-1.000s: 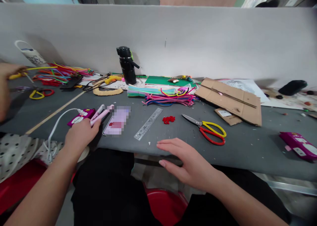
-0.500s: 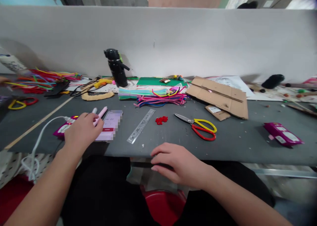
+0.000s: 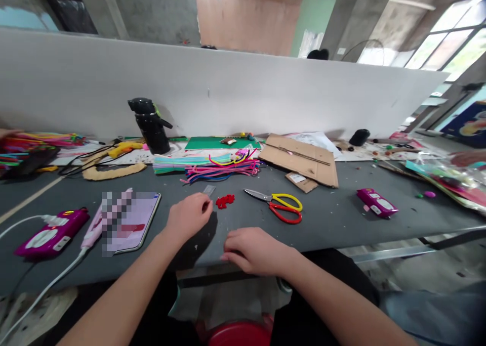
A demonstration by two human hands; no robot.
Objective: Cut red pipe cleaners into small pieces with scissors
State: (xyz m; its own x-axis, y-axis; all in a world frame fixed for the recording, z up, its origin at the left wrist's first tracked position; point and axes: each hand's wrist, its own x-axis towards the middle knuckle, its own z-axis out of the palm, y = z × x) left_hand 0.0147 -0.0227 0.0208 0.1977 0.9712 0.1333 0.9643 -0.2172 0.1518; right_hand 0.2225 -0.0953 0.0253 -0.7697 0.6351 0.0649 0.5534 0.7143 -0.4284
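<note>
Small red pieces (image 3: pixel 225 201) lie clustered on the grey tabletop (image 3: pixel 334 223); just beside them, a clear, flat ruler (image 3: pixel 209 189) shows only its far end

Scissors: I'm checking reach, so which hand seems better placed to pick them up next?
Probably the right hand: it looks nearer the scissors, with nothing in between, while the left hand is farther off, partly hiding the ruler.
</note>
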